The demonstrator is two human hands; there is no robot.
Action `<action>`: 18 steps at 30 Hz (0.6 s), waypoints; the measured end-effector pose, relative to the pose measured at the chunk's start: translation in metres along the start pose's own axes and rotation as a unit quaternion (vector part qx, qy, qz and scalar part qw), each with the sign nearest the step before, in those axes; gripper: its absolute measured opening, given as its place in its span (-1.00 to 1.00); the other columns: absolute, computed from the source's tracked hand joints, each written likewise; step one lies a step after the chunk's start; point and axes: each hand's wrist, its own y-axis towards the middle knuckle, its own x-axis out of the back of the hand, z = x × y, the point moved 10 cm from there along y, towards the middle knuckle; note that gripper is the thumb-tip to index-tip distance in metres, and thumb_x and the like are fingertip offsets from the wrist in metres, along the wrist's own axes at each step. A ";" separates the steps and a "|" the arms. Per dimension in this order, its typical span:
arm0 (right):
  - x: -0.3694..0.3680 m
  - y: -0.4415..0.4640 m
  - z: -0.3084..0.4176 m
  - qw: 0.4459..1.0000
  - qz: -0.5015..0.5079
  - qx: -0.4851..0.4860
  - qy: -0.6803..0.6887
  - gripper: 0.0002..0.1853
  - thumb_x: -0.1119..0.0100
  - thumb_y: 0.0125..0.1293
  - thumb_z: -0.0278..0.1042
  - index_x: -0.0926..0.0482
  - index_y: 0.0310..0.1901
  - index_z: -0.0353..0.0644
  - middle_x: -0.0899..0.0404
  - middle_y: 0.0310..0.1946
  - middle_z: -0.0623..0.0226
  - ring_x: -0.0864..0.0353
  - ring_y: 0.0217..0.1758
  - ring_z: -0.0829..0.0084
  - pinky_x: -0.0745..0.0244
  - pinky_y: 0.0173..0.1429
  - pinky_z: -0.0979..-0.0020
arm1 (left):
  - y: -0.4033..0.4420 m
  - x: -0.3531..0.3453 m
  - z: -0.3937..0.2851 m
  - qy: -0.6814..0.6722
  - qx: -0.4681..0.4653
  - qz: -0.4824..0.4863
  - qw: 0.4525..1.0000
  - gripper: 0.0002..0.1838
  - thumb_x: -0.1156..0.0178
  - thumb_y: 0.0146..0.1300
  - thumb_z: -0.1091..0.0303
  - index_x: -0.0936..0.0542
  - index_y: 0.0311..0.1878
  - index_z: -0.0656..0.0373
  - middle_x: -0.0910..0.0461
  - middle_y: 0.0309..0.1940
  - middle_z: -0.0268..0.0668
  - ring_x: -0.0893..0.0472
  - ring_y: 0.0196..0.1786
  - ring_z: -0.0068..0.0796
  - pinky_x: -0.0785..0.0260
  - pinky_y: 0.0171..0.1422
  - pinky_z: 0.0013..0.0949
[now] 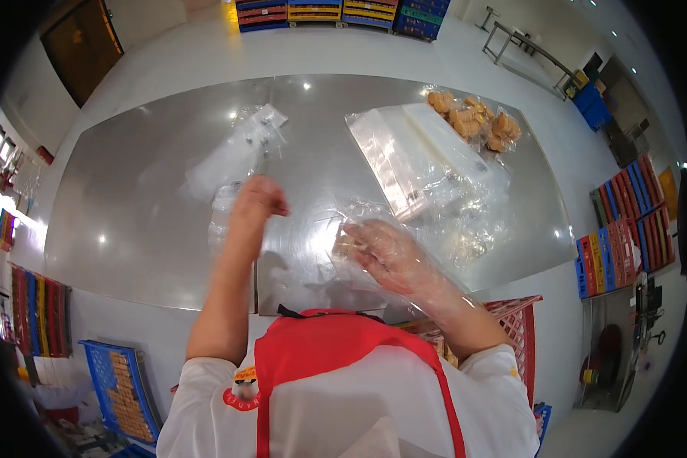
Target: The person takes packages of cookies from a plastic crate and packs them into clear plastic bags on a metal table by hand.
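Note:
My left hand (261,197) is raised over the middle of the steel table (145,229), beside a loose pile of clear plastic bags (240,149). Its fingers are curled in and slightly blurred, with nothing visible in them. Clear plastic covers my right hand (385,256) and forearm like a loose glove. The fingers of that hand close around a small tan baked piece (344,246), which shows through crumpled clear plastic and is partly hidden. Beyond the right hand lies a flat stack of clear bags (412,153).
Bags of tan baked pieces (473,120) lie at the table's far right. A red crate (523,328) stands by my right side, and a blue crate (118,389) of baked pieces is at lower left. Stacked crates (626,221) line the right.

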 end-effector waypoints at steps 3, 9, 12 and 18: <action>0.013 -0.003 0.028 0.998 -0.039 -0.003 0.046 -0.09 -0.51 0.07 0.07 -0.33 0.45 0.00 -0.18 0.41 -0.02 -0.30 0.45 0.02 -0.33 0.45 0.16 | -0.024 -0.071 0.013 0.120 0.053 0.207 0.970 -0.77 -0.12 0.47 0.22 -0.56 -0.17 0.21 -0.54 -0.39 -0.37 -0.52 -0.27 -0.57 -0.39 -0.15 -0.45; 0.025 -0.018 0.053 0.993 -0.044 0.056 0.099 -0.03 -0.49 0.09 0.03 -0.20 0.51 0.06 -0.13 0.46 -0.12 -0.17 0.52 -0.15 -0.31 0.45 0.05 | -0.030 -0.042 0.025 0.002 0.074 0.094 0.993 -0.83 -0.15 0.43 0.31 -0.58 -0.17 0.22 -0.57 -0.37 -0.38 -0.51 -0.29 -0.60 -0.36 -0.13 -0.47; 0.032 -0.032 0.063 0.989 -0.048 0.068 0.120 -0.01 -0.51 0.07 0.00 -0.19 0.52 0.07 -0.14 0.46 -0.11 -0.19 0.51 -0.14 -0.30 0.45 0.05 | -0.027 -0.002 0.024 -0.119 0.075 -0.080 0.987 -0.87 -0.15 0.41 0.34 -0.55 -0.24 0.19 -0.54 -0.42 -0.37 -0.48 -0.42 -0.58 -0.38 -0.26 -0.45; 0.001 -0.032 0.020 0.999 0.026 -0.008 0.024 -0.02 -0.54 0.03 0.01 -0.27 0.49 0.08 -0.01 0.55 0.03 -0.25 0.51 0.01 -0.25 0.51 0.13 | -0.043 -0.039 0.037 -0.097 0.130 -0.069 0.984 -0.87 -0.15 0.40 0.35 -0.53 -0.25 0.19 -0.52 -0.46 -0.31 -0.52 -0.47 -0.51 -0.46 -0.42 -0.38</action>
